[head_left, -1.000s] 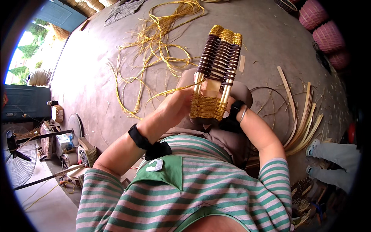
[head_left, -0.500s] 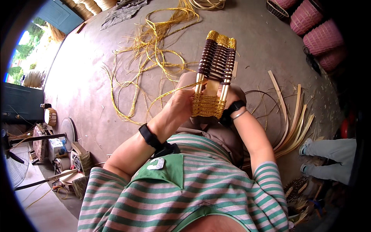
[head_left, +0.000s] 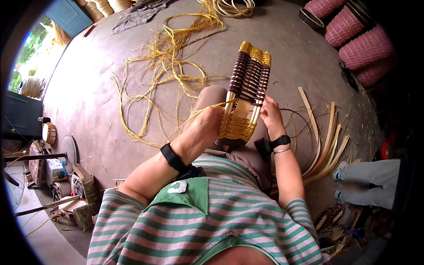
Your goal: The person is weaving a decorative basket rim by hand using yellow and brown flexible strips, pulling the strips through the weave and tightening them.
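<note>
I hold an elongated woven piece (head_left: 249, 70) of pale rods wrapped in dark brown cord, with gold cord at both ends and a bare pale strip (head_left: 242, 108) showing in its lower part. My left hand (head_left: 206, 123) grips the piece's lower left side; some fingertips are hidden behind it. A gold cord (head_left: 193, 117) runs from there down toward the loose tangle (head_left: 174, 66) on the floor. My right hand (head_left: 270, 115) has curled fingers at the right-side rods, seemingly gripping them. The piece sits over my knees.
Pink baskets (head_left: 362, 46) stand upper right. Pale split strips (head_left: 329, 145) lie on the floor at right, near another person's legs (head_left: 369, 181). A fan (head_left: 15, 185), a round disc (head_left: 70, 152) and clutter are at left. A coil (head_left: 234, 6) and grey sheet (head_left: 139, 13) lie farther back.
My right hand has come out from behind the piece to its right edge, showing more fingers. The piece has shifted and tilted slightly. The floor's contents appear shifted as the view moves.
</note>
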`<state>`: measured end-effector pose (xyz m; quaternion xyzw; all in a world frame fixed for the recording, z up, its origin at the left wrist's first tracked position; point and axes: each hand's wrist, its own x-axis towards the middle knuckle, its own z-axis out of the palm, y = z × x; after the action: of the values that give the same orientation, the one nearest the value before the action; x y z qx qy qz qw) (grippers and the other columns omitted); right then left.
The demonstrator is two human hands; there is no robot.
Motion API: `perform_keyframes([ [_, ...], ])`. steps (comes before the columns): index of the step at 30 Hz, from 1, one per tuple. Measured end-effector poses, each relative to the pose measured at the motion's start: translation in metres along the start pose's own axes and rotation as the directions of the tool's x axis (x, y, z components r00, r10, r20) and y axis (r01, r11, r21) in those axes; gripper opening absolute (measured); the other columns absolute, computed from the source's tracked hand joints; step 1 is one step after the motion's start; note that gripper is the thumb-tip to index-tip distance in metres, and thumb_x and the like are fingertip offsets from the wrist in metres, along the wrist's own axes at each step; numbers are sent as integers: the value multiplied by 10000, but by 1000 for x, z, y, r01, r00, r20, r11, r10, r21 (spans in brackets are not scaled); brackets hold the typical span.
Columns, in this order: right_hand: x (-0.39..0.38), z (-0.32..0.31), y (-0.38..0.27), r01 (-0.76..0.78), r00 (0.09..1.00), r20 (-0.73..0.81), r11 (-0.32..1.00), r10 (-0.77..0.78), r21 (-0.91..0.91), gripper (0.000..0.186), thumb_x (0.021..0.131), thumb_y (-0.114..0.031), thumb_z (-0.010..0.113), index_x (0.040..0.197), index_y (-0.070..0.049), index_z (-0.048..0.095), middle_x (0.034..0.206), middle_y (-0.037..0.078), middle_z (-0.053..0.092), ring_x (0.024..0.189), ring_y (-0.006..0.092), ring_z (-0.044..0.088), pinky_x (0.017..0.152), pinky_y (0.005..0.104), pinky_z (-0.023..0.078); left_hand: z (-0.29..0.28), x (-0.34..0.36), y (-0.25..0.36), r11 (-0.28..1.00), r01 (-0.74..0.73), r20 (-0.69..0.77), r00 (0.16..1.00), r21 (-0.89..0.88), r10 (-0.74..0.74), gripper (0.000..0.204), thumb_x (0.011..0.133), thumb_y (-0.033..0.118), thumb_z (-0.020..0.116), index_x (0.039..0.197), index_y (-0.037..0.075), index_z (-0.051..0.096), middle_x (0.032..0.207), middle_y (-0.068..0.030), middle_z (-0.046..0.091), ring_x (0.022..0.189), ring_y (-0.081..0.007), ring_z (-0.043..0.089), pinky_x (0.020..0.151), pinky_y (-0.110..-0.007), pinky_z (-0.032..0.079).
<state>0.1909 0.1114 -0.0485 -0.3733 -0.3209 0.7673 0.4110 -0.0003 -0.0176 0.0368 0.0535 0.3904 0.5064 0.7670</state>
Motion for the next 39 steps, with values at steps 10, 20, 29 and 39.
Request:
perform_keyframes([
  [10,-5,-88,1,240,916,-309,967,-256,-88,162,803,12,607,941,-13,526,663,-10,454,595,107,487,672,309,475,-41,14,-5,983,-82,238,970,165,41,314,893,143,380,1089,-45,536,1059,-181,610,975,-295,592,915,-427,451],
  [20,-10,-300,-34,18,543,-839,999,-32,-26,190,848,-154,560,694,-131,452,509,-21,352,416,122,344,479,262,410,1,-2,-6,993,115,90,989,9,-115,368,896,142,367,1139,-80,531,1137,-212,594,1045,-306,578,971,-413,426],
  [29,-40,-334,-51,220,410,-908,975,-86,7,131,805,-206,591,769,-94,535,660,37,506,548,203,465,529,331,454,-5,2,-17,992,127,118,985,27,-129,361,896,139,366,1129,-81,531,1119,-214,591,1028,-309,578,947,-423,439],
  [39,-81,-332,-110,-401,628,-688,606,-364,-687,661,797,-601,589,987,31,628,752,124,615,606,224,595,506,309,458,-5,-3,-6,995,100,167,981,22,-102,341,949,174,385,1176,-43,519,1141,-163,594,1066,-271,564,986,-406,407],
])
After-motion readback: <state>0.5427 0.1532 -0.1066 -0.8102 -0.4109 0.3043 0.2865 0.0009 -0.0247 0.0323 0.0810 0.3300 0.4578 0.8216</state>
